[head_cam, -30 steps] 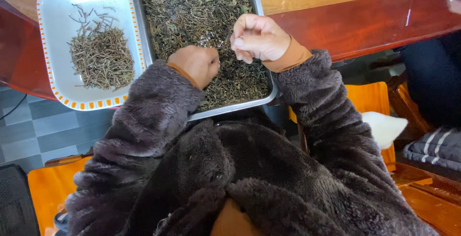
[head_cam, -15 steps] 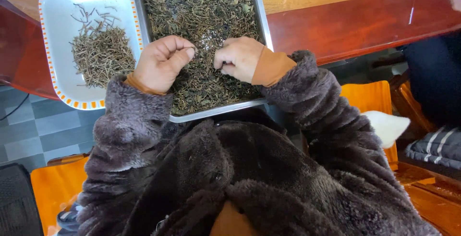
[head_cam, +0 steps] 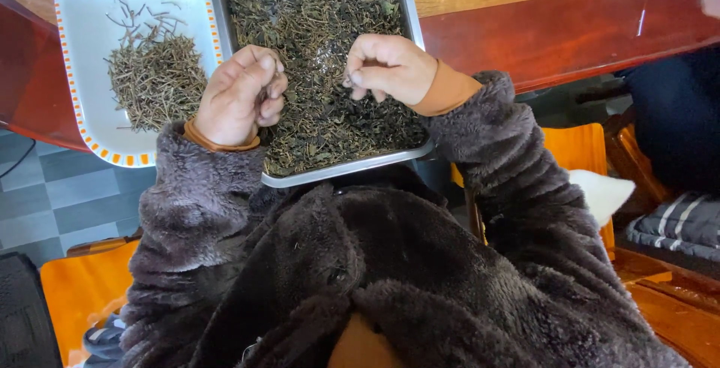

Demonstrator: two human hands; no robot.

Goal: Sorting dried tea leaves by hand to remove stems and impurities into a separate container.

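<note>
A metal tray [head_cam: 352, 167] full of dark dried tea leaves [head_cam: 315, 16] lies on the red-brown table edge in front of me. My left hand [head_cam: 238, 98] hovers over the tray's left side with fingers curled together, pinching small stems. My right hand [head_cam: 386, 67] is over the tray's middle right, fingers closed in a pinch on bits of leaf or stem. To the left sits a white dish with an orange-striped rim [head_cam: 82, 8] holding a pile of sorted stems [head_cam: 156, 79]. Both arms wear fuzzy dark sleeves.
The wooden table [head_cam: 555, 31] runs right of the tray. An orange chair seat [head_cam: 577, 158] with a white cushion [head_cam: 604, 192] stands at my right, a striped cushion [head_cam: 679, 225] beyond it. Grey floor tiles [head_cam: 45, 203] show at left. Another person's dark clothing [head_cam: 675, 113] is at the right edge.
My left hand moved left toward the white dish side of the tray. My right hand came down from a raised spot to the leaves, then lifted slightly.
</note>
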